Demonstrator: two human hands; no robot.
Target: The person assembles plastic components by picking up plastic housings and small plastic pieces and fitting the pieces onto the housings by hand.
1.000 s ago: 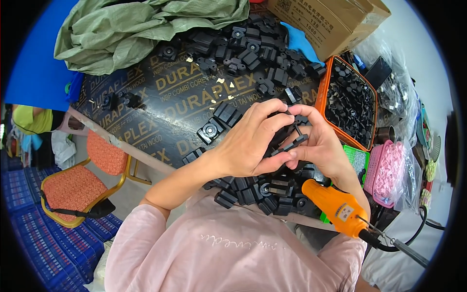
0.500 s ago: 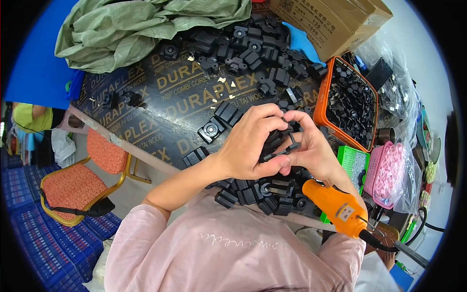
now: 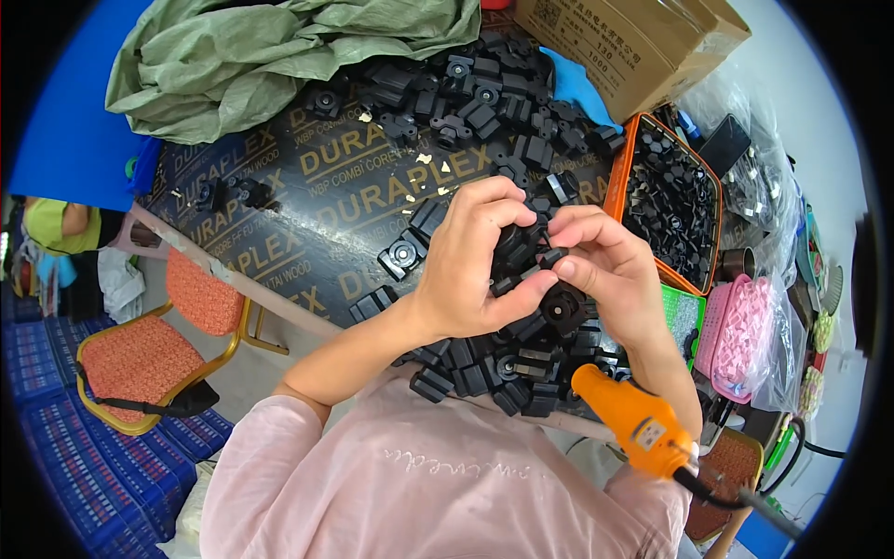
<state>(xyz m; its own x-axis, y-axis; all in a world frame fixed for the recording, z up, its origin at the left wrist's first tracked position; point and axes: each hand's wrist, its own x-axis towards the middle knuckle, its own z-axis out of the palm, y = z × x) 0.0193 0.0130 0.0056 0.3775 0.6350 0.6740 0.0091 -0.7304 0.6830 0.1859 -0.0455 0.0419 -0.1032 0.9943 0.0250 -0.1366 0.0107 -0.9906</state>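
Over the near side of the table, my left hand point(image 3: 477, 265) is closed around a black plastic housing point(image 3: 510, 250), partly hidden by the fingers. Thumb and fingertips of my right hand point(image 3: 615, 275) pinch a small black plastic part point(image 3: 552, 255) right against the housing's right side. Whether the two pieces are joined, I cannot tell. Just below the hands lies a heap of similar black housings point(image 3: 466, 359). One with a round opening point(image 3: 562, 309) sits under my right thumb. Left of my left hand, another housing point(image 3: 402, 254) shows a metallic ring.
An orange corded power tool point(image 3: 633, 421) hangs beside my right forearm. An orange basket point(image 3: 616, 186) of small black parts, a green tray point(image 3: 684, 317) and a pink basket point(image 3: 715, 340) stand right. Farther back are more black housings point(image 3: 484, 93), a cardboard box point(image 3: 643, 56) and green cloth point(image 3: 223, 65).
My right hand has drawn slightly back to the right, its fingertips now pinching a small black part. The housing has turned in my left hand. The orange tool has swung a little left and down.
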